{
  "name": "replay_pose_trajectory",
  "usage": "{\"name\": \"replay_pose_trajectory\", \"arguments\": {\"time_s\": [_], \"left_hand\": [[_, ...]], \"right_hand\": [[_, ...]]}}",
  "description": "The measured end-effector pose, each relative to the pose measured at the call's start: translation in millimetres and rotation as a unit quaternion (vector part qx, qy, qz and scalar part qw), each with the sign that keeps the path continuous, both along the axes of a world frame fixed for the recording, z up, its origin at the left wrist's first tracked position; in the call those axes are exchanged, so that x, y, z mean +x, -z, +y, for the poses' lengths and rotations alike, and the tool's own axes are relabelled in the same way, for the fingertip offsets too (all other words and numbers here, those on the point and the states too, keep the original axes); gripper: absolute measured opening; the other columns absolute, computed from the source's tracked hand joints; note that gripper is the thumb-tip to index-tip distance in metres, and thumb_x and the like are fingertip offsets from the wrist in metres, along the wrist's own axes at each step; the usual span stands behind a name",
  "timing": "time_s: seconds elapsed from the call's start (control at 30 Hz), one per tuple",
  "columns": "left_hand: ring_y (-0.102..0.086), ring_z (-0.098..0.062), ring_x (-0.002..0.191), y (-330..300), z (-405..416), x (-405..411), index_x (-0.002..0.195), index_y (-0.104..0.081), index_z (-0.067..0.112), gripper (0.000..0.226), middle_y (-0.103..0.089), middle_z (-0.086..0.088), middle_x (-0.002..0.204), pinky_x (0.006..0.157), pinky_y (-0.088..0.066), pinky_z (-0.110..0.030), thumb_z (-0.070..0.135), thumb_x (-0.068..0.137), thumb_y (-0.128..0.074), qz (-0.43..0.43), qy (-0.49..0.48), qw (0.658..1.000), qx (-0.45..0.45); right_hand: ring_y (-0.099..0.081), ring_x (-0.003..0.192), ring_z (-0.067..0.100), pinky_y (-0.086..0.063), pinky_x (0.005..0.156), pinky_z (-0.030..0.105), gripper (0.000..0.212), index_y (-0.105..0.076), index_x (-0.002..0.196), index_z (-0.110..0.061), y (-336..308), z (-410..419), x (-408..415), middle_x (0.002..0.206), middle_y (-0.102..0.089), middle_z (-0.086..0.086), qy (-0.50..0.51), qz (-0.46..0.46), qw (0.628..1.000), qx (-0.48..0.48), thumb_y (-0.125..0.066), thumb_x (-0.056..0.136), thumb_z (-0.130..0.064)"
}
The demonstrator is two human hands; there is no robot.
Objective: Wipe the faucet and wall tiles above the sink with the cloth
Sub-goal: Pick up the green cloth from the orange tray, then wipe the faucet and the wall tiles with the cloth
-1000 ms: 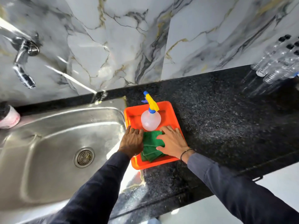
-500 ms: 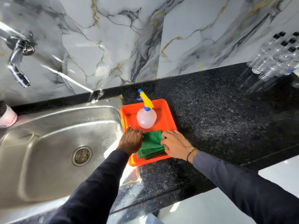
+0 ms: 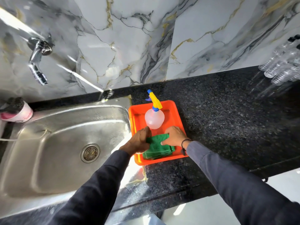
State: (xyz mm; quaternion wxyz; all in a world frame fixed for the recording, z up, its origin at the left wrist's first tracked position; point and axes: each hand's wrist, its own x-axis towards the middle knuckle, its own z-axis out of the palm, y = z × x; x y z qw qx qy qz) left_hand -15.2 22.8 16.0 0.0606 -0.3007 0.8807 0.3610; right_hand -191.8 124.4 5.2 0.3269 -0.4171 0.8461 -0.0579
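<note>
A folded green cloth lies in the near half of an orange tray on the black counter, right of the sink. My left hand grips the cloth's left edge and my right hand pinches its top right corner, so the upper layer is bunched up between them. A chrome faucet juts from the marble wall tiles at the upper left, far from both hands.
A clear spray bottle with a yellow and blue trigger stands in the tray just behind my hands. The steel sink fills the left. A pink-and-white cup sits at its far left corner. Clear plastic bottles stand at the far right.
Both hands have gone from lying flat on the cloth to gripping it. The top layer is now bunched and raised between them. The camera has shifted a little.
</note>
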Motion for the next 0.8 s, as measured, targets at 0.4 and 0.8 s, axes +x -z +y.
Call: {"name": "replay_pose_trajectory", "arguments": {"time_s": [0.4, 0.8], "left_hand": [[-0.055, -0.019, 0.064, -125.7, -87.6, 93.3, 0.105, -0.055, 0.003, 0.027, -0.056, -0.012, 0.083, 0.050, -0.051, -0.026, -0.019, 0.091, -0.062, 0.257, -0.206, 0.920, 0.212], [-0.053, -0.045, 0.134, -201.4, -326.4, 235.1, 0.138, -0.063, 0.004, 0.039, -0.058, -0.022, 0.147, 0.112, -0.044, -0.051, 0.013, 0.101, -0.053, 0.196, -0.214, 0.832, -0.472]], "right_hand": [[-0.076, 0.115, 0.030, -0.060, 0.104, 0.044, 0.032, -0.082, 0.113, -0.015, -116.0, -81.1, 72.9, 0.118, -0.082, 0.011, 0.092, -0.500, 0.847, -0.152, -0.084, 0.083, -0.004], [-0.075, 0.088, 0.034, -0.064, 0.087, 0.051, 0.014, -0.076, 0.102, -0.011, -180.2, -298.7, 192.2, 0.099, -0.079, 0.019, 0.380, -0.447, 0.727, -0.357, -0.080, 0.089, -0.012]]}}
